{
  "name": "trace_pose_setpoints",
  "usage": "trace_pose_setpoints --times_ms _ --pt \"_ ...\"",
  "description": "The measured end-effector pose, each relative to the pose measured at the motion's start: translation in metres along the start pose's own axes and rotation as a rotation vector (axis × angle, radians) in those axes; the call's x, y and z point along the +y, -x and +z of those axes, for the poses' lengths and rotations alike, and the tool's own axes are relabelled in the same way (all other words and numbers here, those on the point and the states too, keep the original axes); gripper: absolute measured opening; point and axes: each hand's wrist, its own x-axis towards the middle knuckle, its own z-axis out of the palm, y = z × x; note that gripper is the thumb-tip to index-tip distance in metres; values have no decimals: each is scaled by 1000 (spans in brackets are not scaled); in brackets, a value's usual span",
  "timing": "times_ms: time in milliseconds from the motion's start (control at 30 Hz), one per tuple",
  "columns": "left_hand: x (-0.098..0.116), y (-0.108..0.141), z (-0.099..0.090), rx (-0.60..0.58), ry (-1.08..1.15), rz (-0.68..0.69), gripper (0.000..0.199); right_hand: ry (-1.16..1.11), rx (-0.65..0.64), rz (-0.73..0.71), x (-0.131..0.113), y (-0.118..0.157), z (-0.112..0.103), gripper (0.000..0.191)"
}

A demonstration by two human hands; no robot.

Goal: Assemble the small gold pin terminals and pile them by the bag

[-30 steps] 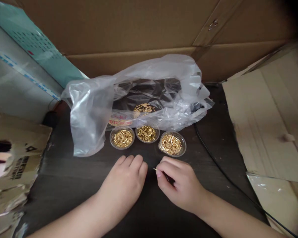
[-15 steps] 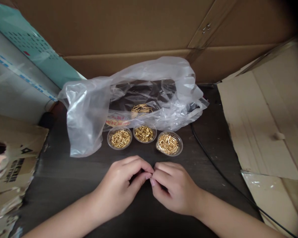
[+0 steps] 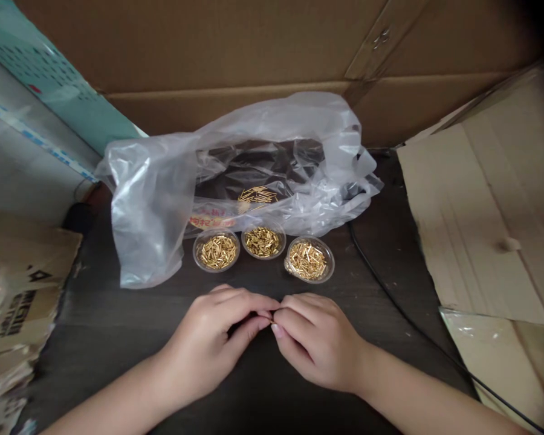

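My left hand (image 3: 213, 335) and my right hand (image 3: 315, 341) meet at the fingertips on the dark tabletop (image 3: 109, 338), fingers curled. Whatever lies between the fingertips is hidden. Just beyond them stand three small transparent cups, a left one (image 3: 216, 251), a middle one (image 3: 263, 240) and a right one (image 3: 309, 260), each holding many short gold-coloured metal pins. A loose bunch of the same pins (image 3: 257, 196) lies on a crumpled transparent plastic bag (image 3: 149, 211) behind the cups.
A black cable (image 3: 403, 302) runs across the tabletop to the right. Flattened cardboard (image 3: 480, 229) lies on the right, and a torn printed carton piece (image 3: 22, 284) lies on the left. A cardboard wall (image 3: 208, 54) stands behind, with a teal sheet (image 3: 49, 96) at the back left.
My left hand has moved right to meet my right hand. The gold pin seen at my right fingertips a second ago no longer shows. The view has shifted slightly.
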Motion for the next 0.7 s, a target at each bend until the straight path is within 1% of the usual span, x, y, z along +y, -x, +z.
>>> trace_pose_setpoints --times_ms 133,233,400,533,600,700 --pt "1 2 1 -13 -103 80 28 127 -10 -41 1 2 4 27" --pt "3 4 2 -32 -154 95 27 218 -22 -86 2 4 3 25" --pt "3 5 3 -35 -86 -4 16 285 -83 -154 1 5 0 26" --pt "1 5 3 -50 -9 -107 14 242 -66 -205 -1 4 -1 26" --pt "0 5 3 -79 16 -129 12 218 -52 -211 -1 4 -2 26" --pt "0 6 2 -116 12 -110 7 211 -55 -209 -1 4 -2 26"
